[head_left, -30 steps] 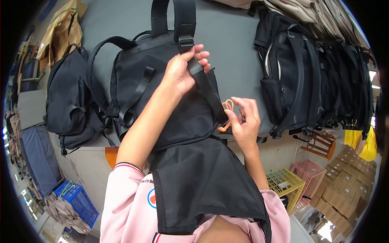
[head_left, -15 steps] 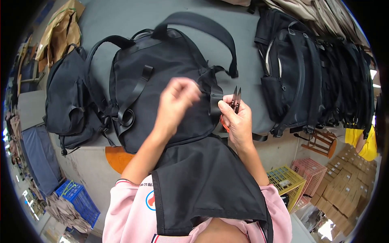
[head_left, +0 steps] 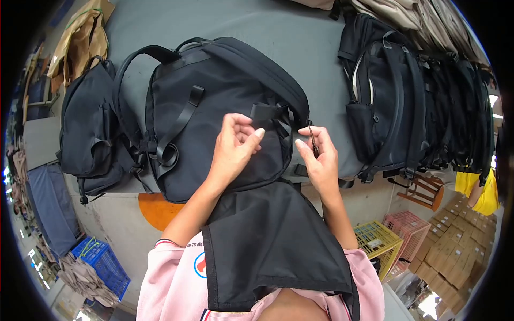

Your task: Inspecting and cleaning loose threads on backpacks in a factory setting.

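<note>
A black backpack (head_left: 214, 155) lies on the grey worktable (head_left: 160, 24), its padded shoulder strap (head_left: 273, 72) curving down the right side. Over the bag's right half is my left hand (head_left: 233, 150), open, its fingers loosely curled and apart with nothing between them. Just above its fingertips a short black webbing end (head_left: 265, 111) sticks out. My right hand (head_left: 321, 160) is closed around thread snips (head_left: 314, 143) beside the bag's right edge; their blades point up and away, seen nearly edge-on. A long webbing strap (head_left: 184, 117) with a rolled end lies on the bag's left half.
Another black bag (head_left: 85, 128) sits at the left, near a brown paper bag (head_left: 80, 45). Several black backpacks (head_left: 385, 96) are lined up at the right. Below the table are plastic crates (head_left: 377, 241), a wooden stool (head_left: 423, 190) and stacked cartons (head_left: 455, 241). A person in yellow (head_left: 484, 190) is at far right.
The shoulder strap has dropped from its raised arc onto the bag's right side. My left hand has opened, and the webbing end has shifted left. The snips have turned edge-on.
</note>
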